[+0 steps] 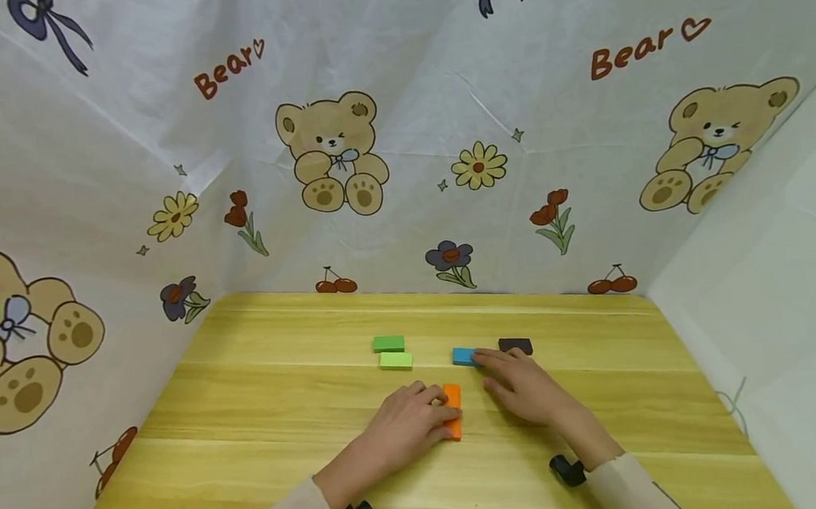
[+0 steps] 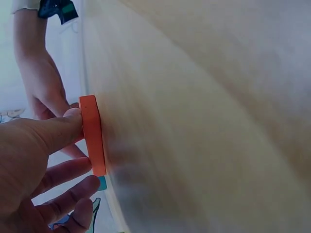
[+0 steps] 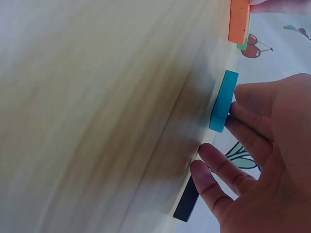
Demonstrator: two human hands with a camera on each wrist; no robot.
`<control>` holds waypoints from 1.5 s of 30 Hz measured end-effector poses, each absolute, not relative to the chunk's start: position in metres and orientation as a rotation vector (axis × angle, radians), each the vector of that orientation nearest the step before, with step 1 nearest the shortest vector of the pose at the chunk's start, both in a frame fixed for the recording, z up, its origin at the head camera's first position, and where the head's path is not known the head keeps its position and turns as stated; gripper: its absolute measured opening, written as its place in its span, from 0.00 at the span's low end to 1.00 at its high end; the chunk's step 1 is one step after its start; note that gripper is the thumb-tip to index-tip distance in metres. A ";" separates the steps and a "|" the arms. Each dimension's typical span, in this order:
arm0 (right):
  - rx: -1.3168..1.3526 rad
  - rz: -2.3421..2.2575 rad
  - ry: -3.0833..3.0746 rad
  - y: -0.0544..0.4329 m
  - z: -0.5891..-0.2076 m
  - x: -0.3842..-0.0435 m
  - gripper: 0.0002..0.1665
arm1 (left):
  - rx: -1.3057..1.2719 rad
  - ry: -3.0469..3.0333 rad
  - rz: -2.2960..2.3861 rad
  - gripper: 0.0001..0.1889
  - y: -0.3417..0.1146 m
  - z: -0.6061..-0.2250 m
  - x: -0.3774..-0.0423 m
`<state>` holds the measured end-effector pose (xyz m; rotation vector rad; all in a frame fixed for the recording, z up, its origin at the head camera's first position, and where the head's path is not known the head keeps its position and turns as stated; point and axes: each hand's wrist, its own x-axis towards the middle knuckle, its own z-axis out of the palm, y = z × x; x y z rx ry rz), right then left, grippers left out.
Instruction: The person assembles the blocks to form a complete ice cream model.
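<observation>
An orange block [image 1: 453,424] lies lengthwise toward the far wall, on the wooden tabletop. My left hand [image 1: 410,420] grips it from its left side, thumb near the closer end and a finger across it, as the left wrist view also shows the orange block [image 2: 92,136] by the thumb and fingers. My right hand [image 1: 522,385] touches the right end of a blue block [image 1: 463,356] with its fingertips. Its thumb sits apart from that block in the head view. Just beyond the right hand is a black block [image 1: 515,346].
A dark green block [image 1: 389,343] and a light green block [image 1: 396,361] lie close together left of the blue one. A bear-printed sheet [image 1: 406,231] hangs behind the wooden table [image 1: 261,394]. A thin cord [image 1: 735,404] shows at the right edge.
</observation>
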<state>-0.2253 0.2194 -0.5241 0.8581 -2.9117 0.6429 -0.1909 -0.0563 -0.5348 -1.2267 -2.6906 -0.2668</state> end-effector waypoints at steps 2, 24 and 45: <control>0.868 0.637 -2.905 0.218 -0.524 -0.226 0.28 | -1.217 -2.694 -0.260 0.16 -0.055 -0.535 -0.190; 0.894 0.579 -2.898 0.202 -0.525 -0.222 0.29 | -1.228 -2.664 -0.168 0.15 -0.050 -0.533 -0.181; 0.909 0.570 -2.904 0.199 -0.527 -0.212 0.29 | -1.243 -2.723 -0.287 0.14 -0.053 -0.531 -0.178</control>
